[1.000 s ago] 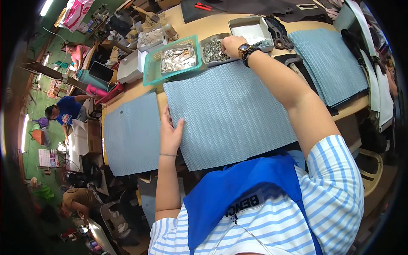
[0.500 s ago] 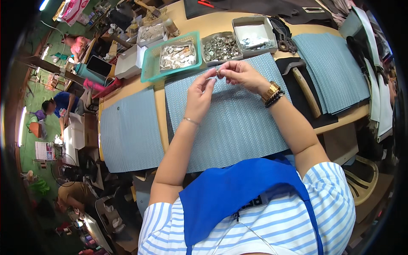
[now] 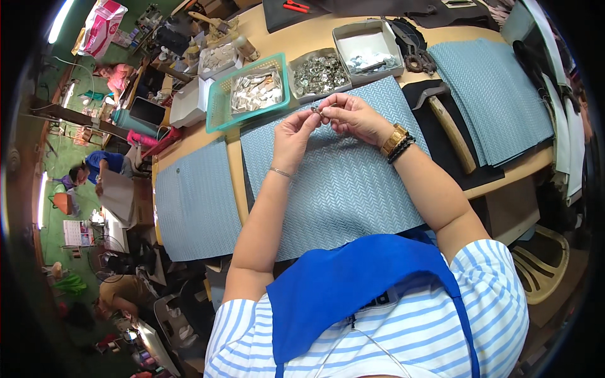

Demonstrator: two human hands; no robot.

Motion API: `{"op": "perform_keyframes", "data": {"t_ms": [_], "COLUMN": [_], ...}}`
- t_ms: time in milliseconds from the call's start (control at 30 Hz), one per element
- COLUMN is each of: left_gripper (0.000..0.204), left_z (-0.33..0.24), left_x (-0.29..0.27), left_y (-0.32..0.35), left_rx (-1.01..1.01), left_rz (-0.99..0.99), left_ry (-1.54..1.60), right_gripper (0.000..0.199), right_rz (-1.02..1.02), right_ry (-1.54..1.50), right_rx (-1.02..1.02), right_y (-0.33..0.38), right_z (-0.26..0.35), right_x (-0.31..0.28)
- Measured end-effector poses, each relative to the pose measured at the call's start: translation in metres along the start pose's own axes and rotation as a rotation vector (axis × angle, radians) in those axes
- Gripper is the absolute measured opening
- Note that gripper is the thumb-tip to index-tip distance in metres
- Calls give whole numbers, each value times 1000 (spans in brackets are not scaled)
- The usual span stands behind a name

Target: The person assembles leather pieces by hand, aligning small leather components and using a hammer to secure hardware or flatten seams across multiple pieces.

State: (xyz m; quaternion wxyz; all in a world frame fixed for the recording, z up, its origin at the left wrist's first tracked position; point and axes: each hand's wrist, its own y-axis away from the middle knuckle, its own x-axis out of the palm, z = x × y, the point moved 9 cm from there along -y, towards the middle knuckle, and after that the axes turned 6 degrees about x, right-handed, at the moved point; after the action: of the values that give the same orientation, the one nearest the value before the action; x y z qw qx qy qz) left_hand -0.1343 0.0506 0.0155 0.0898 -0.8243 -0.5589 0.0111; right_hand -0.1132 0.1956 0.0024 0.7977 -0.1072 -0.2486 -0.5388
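Observation:
My left hand (image 3: 292,137) and my right hand (image 3: 360,118) meet above a sheet of blue herringbone-textured material (image 3: 353,189). Thumbs and fingertips are pinched together on a small metal piece (image 3: 315,109), partly hidden by the fingers and too small to identify exactly. Just beyond the hands, an open box holds many small shiny metal pieces (image 3: 321,72). To its left a teal plastic basket (image 3: 217,104) contains a tray of small whitish pieces (image 3: 257,90). Another blue textured sheet (image 3: 198,201) lies to the left, with one small dark round spot near its upper left.
Right of my hands, a wooden-handled hammer (image 3: 450,129) rests on dark material. Beyond it stands a stack of blue textured sheets (image 3: 498,94). A white box (image 3: 368,47) with small pieces sits at the back. Red-handled scissors (image 3: 296,6) lie farther off. Other people work at left.
Both hands have shifted slightly left, staying pinched together around the small metal piece. The whole view has tilted a little. At left, a person in blue now has a pale panel raised in front.

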Motion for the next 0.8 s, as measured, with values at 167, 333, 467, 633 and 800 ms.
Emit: {"op": "perform_keyframes", "data": {"t_ms": [167,333,467,633,800], "left_gripper": [19,20,17,19,32], "left_z": [3,5,2,3,-2], "left_x": [1,-6,-19,-28,-30], "left_y": [17,43,57,68,71], "left_rx": [-39,-40,-22,48,74], "left_rz": [40,21,-47,-117,-149], "left_ry": [-290,-406,-383,-260,-220], "right_gripper": [18,21,20,15,17], "right_rz": [-105,-222,-396,-241,-132], "right_ry": [313,455,898,1433,1216], "right_rx": [-94,-44,-397,-671,-247], "right_y": [-1,-2,14,20,8], "right_z": [3,-2,25,19,14], "right_x": [1,-9,-2,43,37]}}
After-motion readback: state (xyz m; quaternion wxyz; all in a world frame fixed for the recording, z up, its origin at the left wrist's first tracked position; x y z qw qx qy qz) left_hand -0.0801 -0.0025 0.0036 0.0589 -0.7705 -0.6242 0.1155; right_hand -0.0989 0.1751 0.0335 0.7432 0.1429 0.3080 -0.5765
